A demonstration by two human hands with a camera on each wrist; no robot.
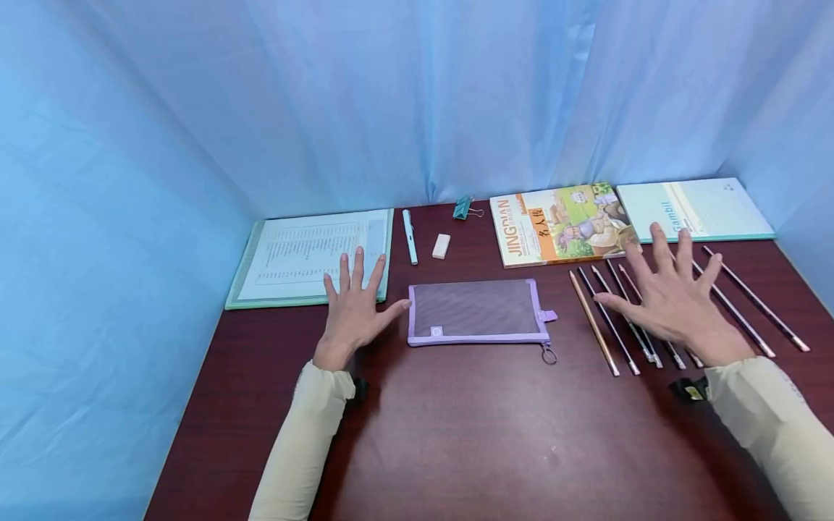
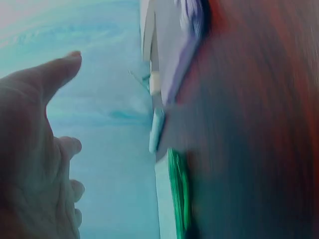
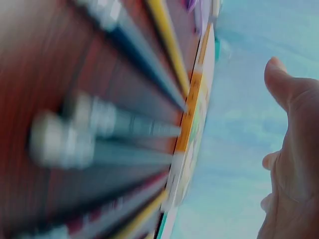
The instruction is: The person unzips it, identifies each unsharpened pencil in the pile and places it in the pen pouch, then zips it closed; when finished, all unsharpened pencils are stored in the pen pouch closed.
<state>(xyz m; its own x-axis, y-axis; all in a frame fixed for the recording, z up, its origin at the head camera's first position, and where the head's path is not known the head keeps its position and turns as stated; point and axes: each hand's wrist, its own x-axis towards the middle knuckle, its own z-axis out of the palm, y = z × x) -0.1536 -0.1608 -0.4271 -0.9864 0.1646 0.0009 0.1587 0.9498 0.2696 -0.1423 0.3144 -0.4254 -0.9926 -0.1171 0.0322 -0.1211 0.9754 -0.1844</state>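
My left hand (image 1: pixel 355 315) is held with fingers spread over the table, between a green-edged notebook (image 1: pixel 306 257) and a purple mesh zip pouch (image 1: pixel 478 311). Its thumb tip overlaps the pouch's left edge in the head view. Fingers splayed, my right hand (image 1: pixel 674 300) hovers above a row of several pencils (image 1: pixel 596 325) and hides part of them. Neither hand holds anything. In the left wrist view the left hand (image 2: pixel 35 129) shows raised above the tabletop. The right wrist view shows the right hand (image 3: pixel 294 149) above the pencils' eraser ends (image 3: pixel 60 139).
Behind the pouch lie a light blue pen (image 1: pixel 410 237), a white eraser (image 1: pixel 441 246) and a teal binder clip (image 1: pixel 463 208). An illustrated book (image 1: pixel 560 224) and a pale notebook (image 1: pixel 704 210) sit along the back right. Blue curtains (image 1: pixel 391 101) enclose the dark red table (image 1: pixel 469 434).
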